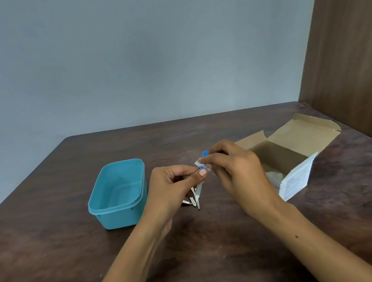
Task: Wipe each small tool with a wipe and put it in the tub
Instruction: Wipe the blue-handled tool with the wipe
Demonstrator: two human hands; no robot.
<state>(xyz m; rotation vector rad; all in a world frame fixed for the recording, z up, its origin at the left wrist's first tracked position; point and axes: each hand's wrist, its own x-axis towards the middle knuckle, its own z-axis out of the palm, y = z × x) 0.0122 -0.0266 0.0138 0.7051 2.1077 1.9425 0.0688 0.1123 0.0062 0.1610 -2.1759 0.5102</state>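
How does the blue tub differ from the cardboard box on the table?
The blue tub is smooth plastic with rounded corners; the cardboard box is brown card with a white printed side. The tub stands left of the hands, the box to their right. The tub has no lid on it and looks empty; the box has its flaps folded out and something white lies inside. Both are open and rest on the dark table.

We see a teal tub (pixel 117 195) on a dark brown, wood-grained worktop (pixel 52 263). The small tool (pixel 199 189) is pale silver-grey with a bright blue end, and the wipe (pixel 199 162) against it is white. The open box (pixel 293 146) is tan cardboard inside, its near flap white with dark print. The wall (pixel 115 54) is grey-blue; the right panel (pixel 355 36) is brown.
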